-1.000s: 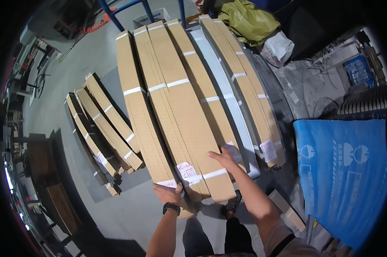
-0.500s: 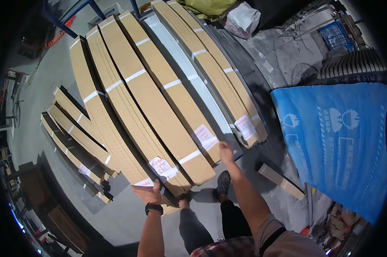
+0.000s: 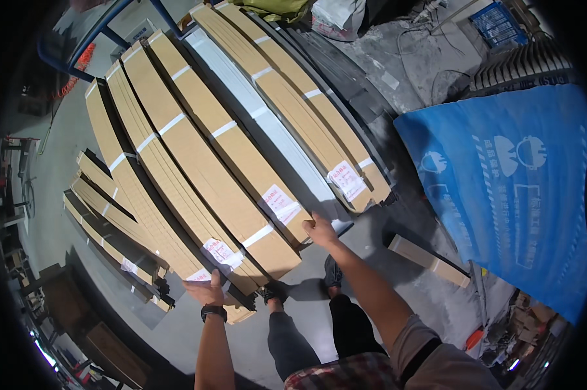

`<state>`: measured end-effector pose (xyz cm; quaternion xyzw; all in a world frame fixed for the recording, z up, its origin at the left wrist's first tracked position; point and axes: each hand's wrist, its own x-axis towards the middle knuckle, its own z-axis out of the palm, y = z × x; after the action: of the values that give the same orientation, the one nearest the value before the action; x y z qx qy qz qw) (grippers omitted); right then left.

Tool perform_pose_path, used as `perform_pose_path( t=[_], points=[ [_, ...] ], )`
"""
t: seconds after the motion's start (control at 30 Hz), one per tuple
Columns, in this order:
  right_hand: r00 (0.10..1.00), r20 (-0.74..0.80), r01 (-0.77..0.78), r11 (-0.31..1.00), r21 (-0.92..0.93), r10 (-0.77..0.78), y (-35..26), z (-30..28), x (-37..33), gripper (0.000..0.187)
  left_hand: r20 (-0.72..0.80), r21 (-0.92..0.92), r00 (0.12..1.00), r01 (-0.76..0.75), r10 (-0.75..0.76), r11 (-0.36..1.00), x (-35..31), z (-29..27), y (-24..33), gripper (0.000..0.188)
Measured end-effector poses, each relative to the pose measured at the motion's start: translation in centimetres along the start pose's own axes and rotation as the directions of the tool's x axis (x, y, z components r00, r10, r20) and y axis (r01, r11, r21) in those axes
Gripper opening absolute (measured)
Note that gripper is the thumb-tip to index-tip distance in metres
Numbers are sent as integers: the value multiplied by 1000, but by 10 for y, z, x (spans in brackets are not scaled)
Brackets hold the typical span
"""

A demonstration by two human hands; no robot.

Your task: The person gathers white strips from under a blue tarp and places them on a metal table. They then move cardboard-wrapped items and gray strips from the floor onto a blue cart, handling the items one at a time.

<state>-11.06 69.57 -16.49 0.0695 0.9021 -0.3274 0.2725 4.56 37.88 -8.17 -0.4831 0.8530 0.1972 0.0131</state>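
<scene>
Right hand (image 3: 319, 231) grips a carton (image 3: 240, 155), left of blue sheeting (image 3: 495, 188).

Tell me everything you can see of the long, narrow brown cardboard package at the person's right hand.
The long, narrow brown cardboard package lies flat, looking curved through the fisheye lens. White bands cross it; a white label with red print sits near its close end, where the right hand touches its corner. A wider brown cardboard package lies left, a long white piece right.

Blue-railed cart (image 3: 167, 19) w/ cardbd pkgs (image 3: 195, 148)
</scene>
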Motion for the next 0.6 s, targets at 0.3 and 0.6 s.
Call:
perform_pose_path(
  t=[0.3, 0.6],
  points=[
    [987, 127, -112, 982, 150, 94, 2, -3, -1, 45, -21, 187, 1000, -12, 16, 982, 24, 16, -34, 120],
    [826, -486, 156, 943, -293, -287, 0, -93, -19, 59, -56, 146, 998, -14, 23, 989, 29, 4, -44, 118]
  ],
)
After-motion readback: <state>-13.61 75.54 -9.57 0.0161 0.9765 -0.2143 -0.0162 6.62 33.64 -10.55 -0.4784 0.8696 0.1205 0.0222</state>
